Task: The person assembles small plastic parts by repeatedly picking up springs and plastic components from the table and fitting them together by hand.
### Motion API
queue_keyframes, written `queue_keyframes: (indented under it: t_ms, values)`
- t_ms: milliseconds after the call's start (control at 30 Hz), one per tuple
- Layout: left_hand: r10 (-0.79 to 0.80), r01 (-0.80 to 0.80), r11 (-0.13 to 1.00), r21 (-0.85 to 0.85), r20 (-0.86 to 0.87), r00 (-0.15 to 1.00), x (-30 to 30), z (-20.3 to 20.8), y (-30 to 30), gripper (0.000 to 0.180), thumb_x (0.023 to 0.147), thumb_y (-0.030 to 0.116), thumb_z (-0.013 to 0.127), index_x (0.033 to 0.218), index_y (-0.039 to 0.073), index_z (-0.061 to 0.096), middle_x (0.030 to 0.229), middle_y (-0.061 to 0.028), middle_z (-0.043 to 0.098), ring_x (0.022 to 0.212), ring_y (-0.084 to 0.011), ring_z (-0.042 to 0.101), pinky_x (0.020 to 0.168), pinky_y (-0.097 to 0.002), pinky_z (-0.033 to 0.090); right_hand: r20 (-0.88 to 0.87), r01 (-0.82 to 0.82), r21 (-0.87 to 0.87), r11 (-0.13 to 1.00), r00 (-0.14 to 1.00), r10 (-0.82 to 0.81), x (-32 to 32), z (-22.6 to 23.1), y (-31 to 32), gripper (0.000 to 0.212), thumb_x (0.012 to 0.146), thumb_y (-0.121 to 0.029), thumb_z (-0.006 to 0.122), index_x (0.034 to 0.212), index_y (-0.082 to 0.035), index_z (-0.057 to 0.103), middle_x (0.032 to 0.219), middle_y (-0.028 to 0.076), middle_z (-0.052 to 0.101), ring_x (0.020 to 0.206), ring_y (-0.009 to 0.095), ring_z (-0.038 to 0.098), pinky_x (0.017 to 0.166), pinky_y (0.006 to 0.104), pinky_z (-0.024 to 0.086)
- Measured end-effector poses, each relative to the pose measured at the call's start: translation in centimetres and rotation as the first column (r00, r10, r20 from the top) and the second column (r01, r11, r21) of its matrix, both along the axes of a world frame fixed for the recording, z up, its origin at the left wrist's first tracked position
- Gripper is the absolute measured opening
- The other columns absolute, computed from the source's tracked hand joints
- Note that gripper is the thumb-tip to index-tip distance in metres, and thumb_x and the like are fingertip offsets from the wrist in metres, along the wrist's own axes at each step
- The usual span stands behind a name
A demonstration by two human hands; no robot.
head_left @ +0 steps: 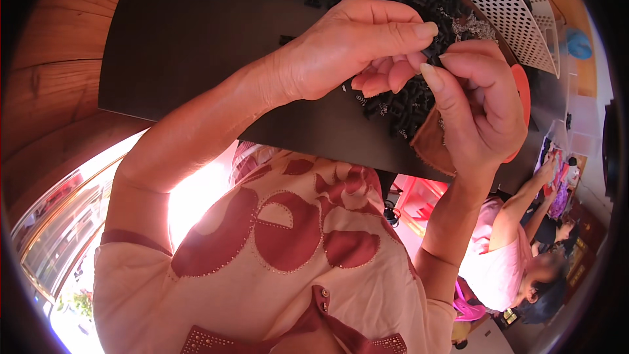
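1. We are pinching a black piece [428, 54] between left hand [357, 42] and right hand [483, 101], both curled nearly closed.
2. We are holding it above the pile [398, 109] on the counter [196, 36].

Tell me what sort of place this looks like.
Probably a small workshop: a heap of small black parts and a pile of silvery pieces lie on the dark table near a white perforated basket, and another person in pink is nearby.
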State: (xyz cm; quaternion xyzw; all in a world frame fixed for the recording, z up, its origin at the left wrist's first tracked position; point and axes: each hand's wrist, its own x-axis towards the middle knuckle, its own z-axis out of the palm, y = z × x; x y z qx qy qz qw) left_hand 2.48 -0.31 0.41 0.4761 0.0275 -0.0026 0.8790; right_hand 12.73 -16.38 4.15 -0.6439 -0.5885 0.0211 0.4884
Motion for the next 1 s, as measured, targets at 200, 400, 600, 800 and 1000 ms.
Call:
queue_keyframes:
  t_ms: [200, 400, 600, 800, 1000]
  values:
    - [0.001, -0.002, 0.997, 0.077, 0.016, 1.0, 0.1, 0.3, -0.1, 0.031, 0.101, 0.035, 0.053, 0.095, 0.005, 0.062, 0.062, -0.0029, 0.055, 0.045, -0.0055, 0.041, 0.041, -0.0202, 0.03, 0.033, 0.009, -0.052, 0.999, 0.999, -0.007, 0.0, 1.1, 0.0, 0.015, 0.082, 0.011, 0.07, 0.091, 0.004, 0.06, 0.091, 0.009, 0.059, 0.069, 0.006, 0.046, 0.057, 0.017, 0.034]
    - [-0.018, 0.018, 0.993, 0.114, 0.005, 1.0, 0.4, 0.5, -0.4, 0.032, 0.102, 0.035, 0.052, 0.095, 0.006, 0.062, 0.062, -0.002, 0.052, 0.047, -0.005, 0.04, 0.042, -0.0202, 0.028, -0.018, -0.033, -0.104, 0.994, 0.999, 0.032, 0.7, 1.9, -0.3, 0.012, 0.083, 0.01, 0.069, 0.089, 0.004, 0.061, 0.088, 0.008, 0.059, 0.069, 0.007, 0.047, 0.057, 0.018, 0.035]
    - [-0.005, -0.001, 0.984, 0.175, 0.033, 0.999, 0.8, 0.9, -0.5, 0.033, 0.102, 0.036, 0.052, 0.095, 0.006, 0.062, 0.063, -0.0022, 0.052, 0.048, -0.0048, 0.039, 0.042, -0.0203, 0.027, -0.091, -0.062, -0.116, 0.991, 0.994, 0.052, 1.3, 2.4, -0.3, 0.011, 0.083, 0.01, 0.068, 0.089, 0.005, 0.061, 0.087, 0.008, 0.059, 0.071, 0.008, 0.048, 0.06, 0.0187, 0.037]
    - [-0.006, 0.002, 0.993, 0.122, 0.028, 1.0, 1.0, 0.9, -0.4, 0.031, 0.102, 0.033, 0.052, 0.097, 0.004, 0.062, 0.067, -0.0009, 0.055, 0.052, -0.0047, 0.045, 0.043, -0.0195, 0.031, -0.089, -0.023, -0.06, 0.998, 0.996, 0.017, 0.8, 1.7, -0.3, 0.014, 0.082, 0.008, 0.07, 0.09, 0.004, 0.06, 0.088, 0.008, 0.059, 0.072, 0.01, 0.048, 0.062, 0.0192, 0.037]
    - [0.037, -0.046, 0.98, 0.192, 0.047, 0.998, 0.2, 1.1, 0.0, 0.033, 0.102, 0.032, 0.052, 0.098, 0.001, 0.062, 0.074, -0.001, 0.061, 0.057, -0.005, 0.051, 0.048, -0.0196, 0.04, 0.095, 0.136, 0.023, 0.99, 0.986, -0.138, -0.3, 1.2, 0.2, 0.029, 0.07, -0.011, 0.086, 0.085, -0.006, 0.062, 0.076, 0.008, 0.062, 0.06, 0.019, 0.058, 0.05, 0.0263, 0.045]
